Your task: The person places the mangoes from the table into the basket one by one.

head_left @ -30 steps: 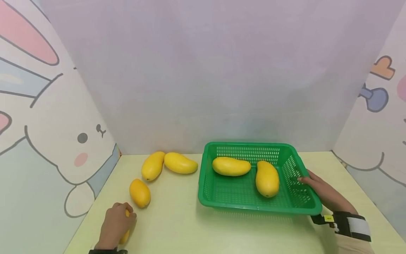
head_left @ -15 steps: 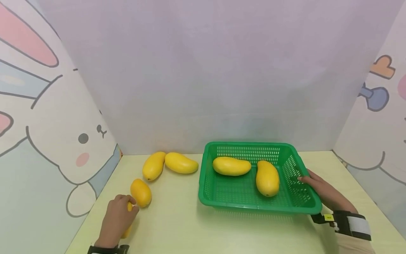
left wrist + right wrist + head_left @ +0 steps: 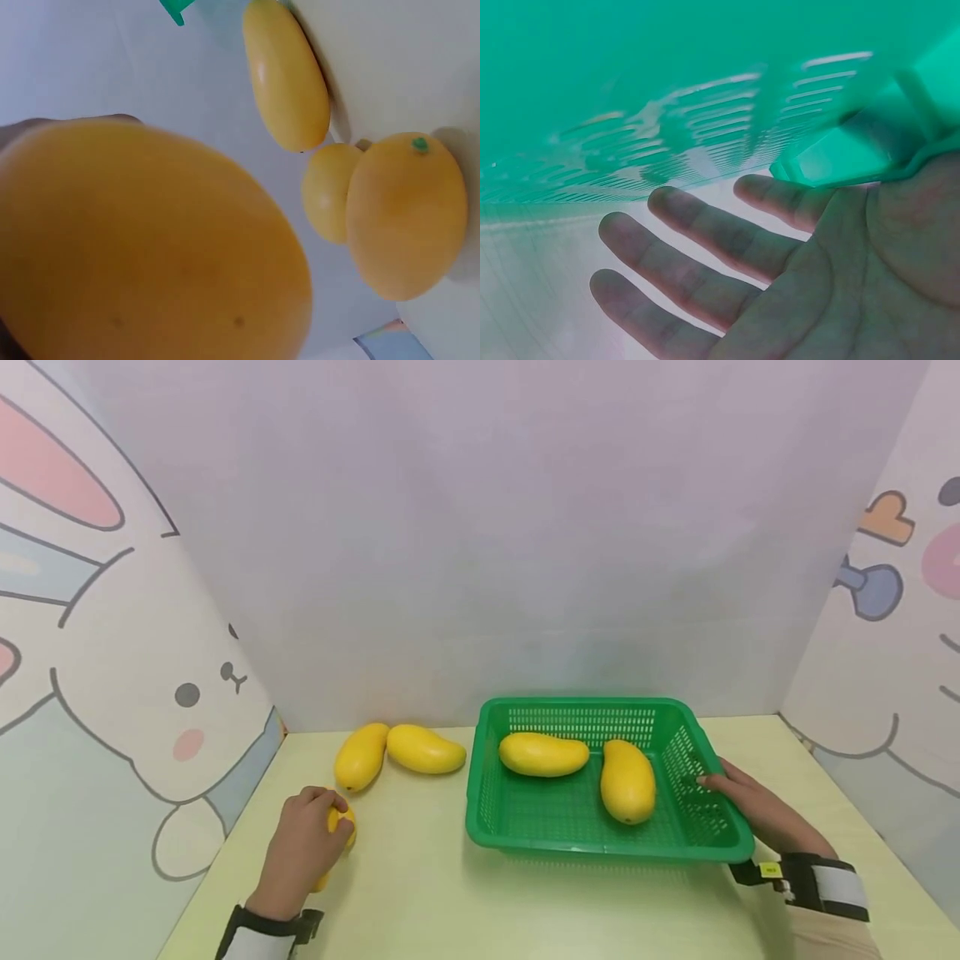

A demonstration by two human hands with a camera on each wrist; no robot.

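Observation:
My left hand (image 3: 303,843) holds a yellow mango (image 3: 150,247) just above the table; the hand covers most of it in the head view. Just beyond, an orange-yellow mango (image 3: 405,217) with a green stem tip is partly hidden by that hand in the head view. Farther back lie two yellow mangoes, one slanted (image 3: 362,757) and one lengthwise (image 3: 426,749). My right hand (image 3: 772,814) grips the right side of a green plastic basket (image 3: 600,852), thumb over the rim and fingers spread outside, beneath the slotted wall. Inside sit two mangoes, one left (image 3: 543,754) and one right (image 3: 628,782).
A pale yellow table (image 3: 420,902) carries everything. Behind it hangs a plain whitish backdrop (image 3: 480,568). Side panels with cartoon drawings, a rabbit panel (image 3: 127,718) at the left and another panel (image 3: 885,693) at the right, border the table.
My left hand has moved forward and slightly right with its mango, now partly covering the orange-yellow mango beyond. The right hand keeps its hold on the basket; the view has shifted slightly.

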